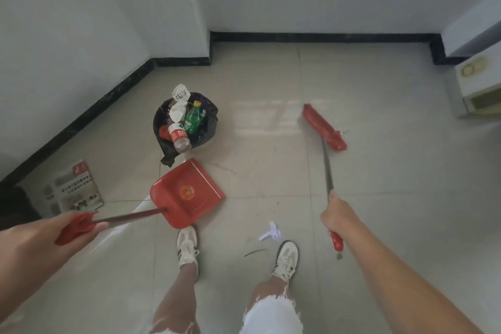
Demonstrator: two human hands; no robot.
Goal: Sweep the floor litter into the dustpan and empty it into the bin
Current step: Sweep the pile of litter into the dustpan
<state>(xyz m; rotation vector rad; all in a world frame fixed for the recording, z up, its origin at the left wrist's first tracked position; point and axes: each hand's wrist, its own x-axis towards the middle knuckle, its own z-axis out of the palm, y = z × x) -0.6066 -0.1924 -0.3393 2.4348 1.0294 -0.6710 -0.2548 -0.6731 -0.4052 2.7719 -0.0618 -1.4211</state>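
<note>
The left hand [40, 241] has its grip clamped on the red handle of the dustpan [187, 192], whose pan sits empty just before the bin [185, 122], full of bottles and paper. A paper scrap [271, 233] lies on the floor [379, 171] between the shoes [187, 244]. The right hand [339, 214] grips the broom [324, 127] shaft, its head toward the far wall.

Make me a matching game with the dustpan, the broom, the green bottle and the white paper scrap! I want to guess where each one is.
Things:
1. dustpan
2. broom
3. green bottle
4. white paper scrap

Places:
A. in the bin
B. on the floor between the shoes
C. held by the left hand
D. held by the right hand

Pairs: 1-C, 2-D, 3-A, 4-B
</note>
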